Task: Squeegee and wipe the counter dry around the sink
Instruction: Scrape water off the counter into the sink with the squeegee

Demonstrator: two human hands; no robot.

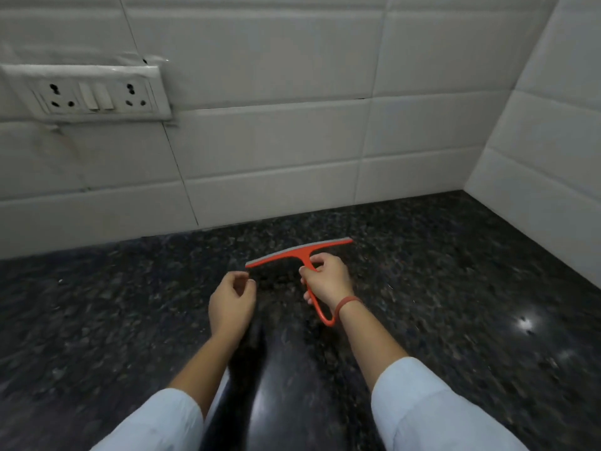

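An orange squeegee (297,252) with a grey rubber blade is held over the dark speckled granite counter (439,304), its blade facing the back wall. My right hand (327,278) is shut on its handle, and the looped end of the handle sticks out below my wrist. My left hand (232,302) hovers just left of the blade's left tip, fingers loosely curled and holding nothing. No sink is in view.
White tiled walls (276,138) meet in a corner at the back right. A white socket and switch plate (87,92) sits on the back wall at upper left. A bright light reflection (523,323) shines on the counter at right.
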